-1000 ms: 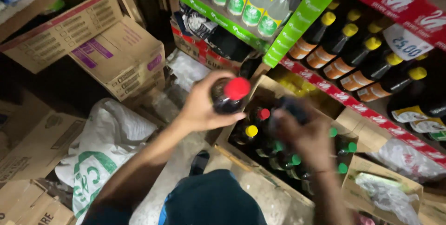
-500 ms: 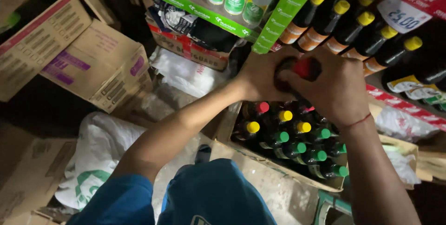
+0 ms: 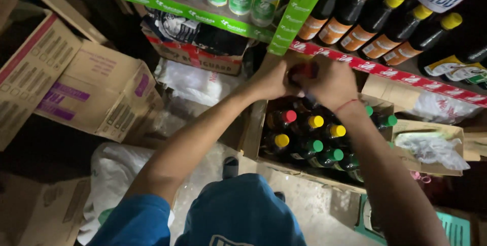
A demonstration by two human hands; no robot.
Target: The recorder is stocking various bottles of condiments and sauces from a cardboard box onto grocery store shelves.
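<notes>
1. Left hand (image 3: pixel 271 81) and right hand (image 3: pixel 329 83): both closed around one dark bottle (image 3: pixel 300 72) with a red cap.
2. Bottle position: held above the open carton (image 3: pixel 253 134) of coloured-cap bottles, below the red-edged shelf (image 3: pixel 406 76).

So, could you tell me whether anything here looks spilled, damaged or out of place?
Nothing looks spilled or broken. The bottles in the open carton stand upright, and both hands, left hand and right hand, clasp one red-capped bottle above it.
</notes>
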